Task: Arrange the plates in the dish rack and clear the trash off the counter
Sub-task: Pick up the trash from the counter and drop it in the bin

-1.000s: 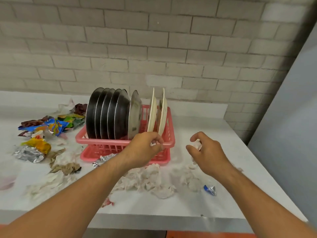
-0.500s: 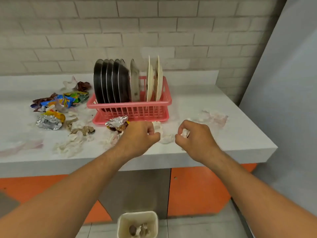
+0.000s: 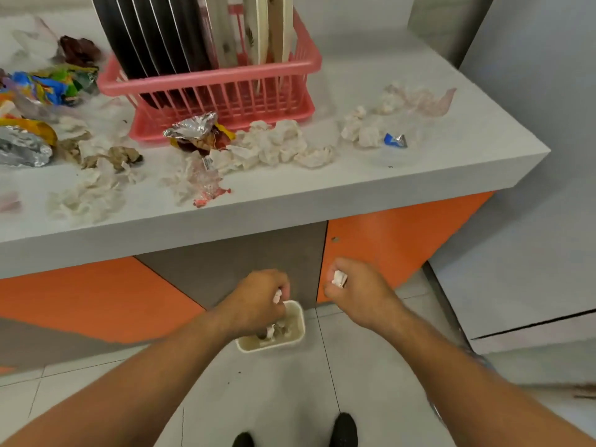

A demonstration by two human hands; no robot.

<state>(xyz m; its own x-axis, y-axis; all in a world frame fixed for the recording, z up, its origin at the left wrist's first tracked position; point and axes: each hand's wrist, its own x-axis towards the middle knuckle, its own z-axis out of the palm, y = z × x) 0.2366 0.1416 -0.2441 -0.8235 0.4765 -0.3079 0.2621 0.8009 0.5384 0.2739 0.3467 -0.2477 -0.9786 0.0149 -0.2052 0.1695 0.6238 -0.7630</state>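
Several dark plates (image 3: 151, 37) and pale plates (image 3: 267, 33) stand upright in the pink dish rack (image 3: 213, 82) on the grey counter (image 3: 419, 169). Crumpled white tissues (image 3: 280, 146), a foil wrapper (image 3: 193, 129) and coloured packets (image 3: 48, 85) litter the counter. Below, on the floor, sits a small cream bin (image 3: 298, 330) with trash inside. My left hand (image 3: 258, 301) hovers over the bin and grips a white tissue wad. My right hand (image 3: 354, 288) hangs just right of the bin, holding a crumpled tissue (image 3: 338, 279).
Orange and brown cabinet fronts (image 3: 387, 240) run under the counter. A grey wall panel (image 3: 532, 188) stands to the right. A small blue wrapper (image 3: 395, 140) lies near the counter's right edge. My dark shoes (image 3: 345, 429) show on the tiled floor.
Both hands took tissue from the counter in front of the rack and dropped down to the bin on the floor. The view tilted downward with them.
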